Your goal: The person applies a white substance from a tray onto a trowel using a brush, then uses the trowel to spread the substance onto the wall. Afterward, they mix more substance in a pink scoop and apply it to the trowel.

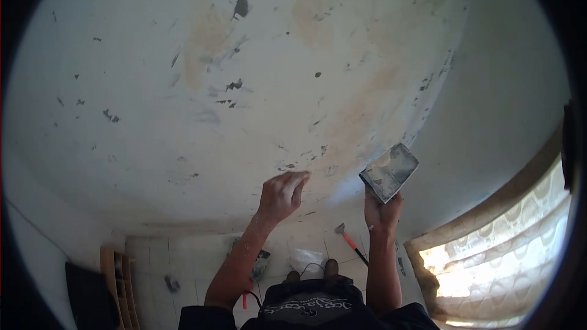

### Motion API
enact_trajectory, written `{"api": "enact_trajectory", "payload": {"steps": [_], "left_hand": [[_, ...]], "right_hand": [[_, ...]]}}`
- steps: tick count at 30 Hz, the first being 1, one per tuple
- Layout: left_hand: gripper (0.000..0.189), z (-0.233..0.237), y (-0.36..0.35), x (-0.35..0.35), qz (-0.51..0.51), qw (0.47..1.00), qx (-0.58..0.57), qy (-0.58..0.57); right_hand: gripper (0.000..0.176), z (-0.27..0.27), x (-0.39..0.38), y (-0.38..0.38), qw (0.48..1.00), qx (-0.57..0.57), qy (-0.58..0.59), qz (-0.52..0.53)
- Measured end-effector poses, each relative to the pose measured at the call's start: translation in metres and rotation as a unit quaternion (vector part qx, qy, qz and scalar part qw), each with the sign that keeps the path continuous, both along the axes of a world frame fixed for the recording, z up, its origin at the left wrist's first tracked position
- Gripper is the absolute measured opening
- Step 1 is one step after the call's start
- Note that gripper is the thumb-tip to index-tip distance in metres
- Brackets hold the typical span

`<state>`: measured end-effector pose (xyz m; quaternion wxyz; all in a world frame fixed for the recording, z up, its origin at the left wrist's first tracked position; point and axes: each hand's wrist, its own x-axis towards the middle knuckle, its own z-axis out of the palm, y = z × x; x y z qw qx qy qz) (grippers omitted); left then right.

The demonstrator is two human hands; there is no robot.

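Note:
In the head view my left hand (284, 195) is raised close to the pale wall (263, 116), its fingers bent and pressed together; what they hold, if anything, is hidden. My right hand (383, 211) grips a rectangular plate (391, 172) from below, near the wall's right-hand part. Grey and pale smears cover the plate's face. Dark chipped spots and brownish patches mark the wall, with several small chips just above my left hand.
A scraper with an orange and black handle (352, 244) lies on the tiled floor (208, 263), near a clear plastic bag (307, 256). Wooden shelves (119, 287) and a dark object (88, 296) stand at lower left. A curtained window (501, 263) is at lower right.

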<state>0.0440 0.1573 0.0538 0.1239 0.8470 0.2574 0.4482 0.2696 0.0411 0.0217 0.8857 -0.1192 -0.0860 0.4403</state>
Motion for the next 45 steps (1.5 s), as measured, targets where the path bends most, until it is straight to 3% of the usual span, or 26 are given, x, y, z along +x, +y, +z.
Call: {"api": "enact_trajectory", "payload": {"steps": [2, 4, 7, 11, 13, 15, 16, 18, 19, 21, 22, 23, 25, 26, 27, 29, 34, 37, 39, 41, 45], "left_hand": [[0.017, -0.002, 0.02, 0.008, 0.035, 0.996, 0.07, 0.046], [0.036, 0.009, 0.046, 0.012, 0.073, 0.987, 0.137, 0.051], [0.064, 0.055, 0.092, 0.016, 0.166, 0.962, 0.211, 0.054], [0.071, 0.077, 0.158, 0.039, 0.233, 0.939, 0.244, 0.073], [0.072, 0.054, 0.184, 0.056, 0.25, 0.932, 0.248, 0.084], [0.075, 0.015, 0.193, 0.071, 0.133, 0.952, 0.244, 0.128], [0.075, 0.009, 0.189, 0.074, 0.136, 0.951, 0.246, 0.127], [0.074, 0.01, 0.189, 0.077, 0.035, 0.923, 0.255, 0.287], [0.074, 0.018, 0.194, 0.073, 0.039, 0.922, 0.258, 0.286], [0.073, 0.041, 0.206, 0.055, 0.181, 0.911, 0.325, 0.179], [0.075, 0.052, 0.209, 0.049, 0.264, 0.912, 0.299, 0.097], [0.075, 0.056, 0.204, 0.05, 0.267, 0.91, 0.301, 0.098], [0.074, 0.051, 0.187, 0.056, 0.198, 0.942, 0.259, 0.079], [0.072, 0.045, 0.181, 0.051, 0.097, 0.948, 0.23, 0.198], [0.072, 0.041, 0.174, 0.047, 0.101, 0.947, 0.229, 0.199], [0.07, 0.044, 0.158, 0.039, -0.082, 0.897, 0.231, 0.369], [0.056, 0.119, 0.129, -0.035, 0.04, 0.881, 0.383, 0.276], [0.04, 0.171, 0.142, -0.103, 0.094, 0.836, 0.522, 0.141], [0.028, 0.216, 0.146, -0.143, 0.142, 0.818, 0.554, 0.066], [0.03, 0.256, 0.157, -0.175, 0.181, 0.801, 0.57, 0.019], [0.027, 0.309, 0.183, -0.212, 0.166, 0.801, 0.574, 0.011]], "right_hand": [[0.037, 0.0, 0.012, 0.001, 0.999, -0.023, -0.028, -0.021], [0.037, -0.005, 0.028, 0.001, 1.0, -0.024, -0.012, 0.001], [0.037, -0.01, 0.05, -0.001, 1.0, -0.019, -0.005, 0.008], [0.04, -0.01, 0.072, -0.005, 0.998, -0.032, -0.045, -0.016], [0.04, -0.019, 0.086, -0.005, 0.999, -0.015, -0.052, -0.01], [0.04, -0.021, 0.096, -0.001, 0.998, 0.0, -0.057, -0.006], [0.04, -0.019, 0.099, -0.001, 0.999, -0.012, -0.047, -0.013], [0.04, -0.012, 0.102, 0.002, 0.999, -0.016, -0.039, -0.019], [0.04, -0.008, 0.103, 0.001, 0.998, -0.025, -0.062, -0.018], [0.04, -0.005, 0.106, 0.005, 0.996, -0.031, -0.087, -0.015], [0.039, -0.005, 0.107, 0.008, 0.997, -0.032, -0.07, -0.019], [0.039, -0.006, 0.106, 0.011, 0.998, -0.034, -0.051, -0.023], [0.039, -0.012, 0.104, 0.022, 0.998, -0.006, -0.068, -0.006], [0.038, -0.015, 0.102, 0.026, 0.996, 0.022, -0.084, 0.007], [0.038, -0.015, 0.098, 0.031, 0.996, 0.023, -0.084, 0.011], [0.038, -0.014, 0.086, 0.041, 0.998, 0.002, -0.056, 0.034], [0.035, -0.025, 0.054, 0.06, 0.998, 0.007, -0.023, 0.059], [0.034, -0.033, 0.029, 0.078, 0.996, 0.002, -0.068, 0.056], [0.034, -0.03, 0.005, 0.083, 0.996, 0.024, -0.056, 0.072], [0.035, -0.013, -0.021, 0.089, 0.998, 0.011, -0.024, 0.061], [0.037, -0.001, -0.071, 0.105, 0.999, 0.001, -0.029, 0.021]]}}
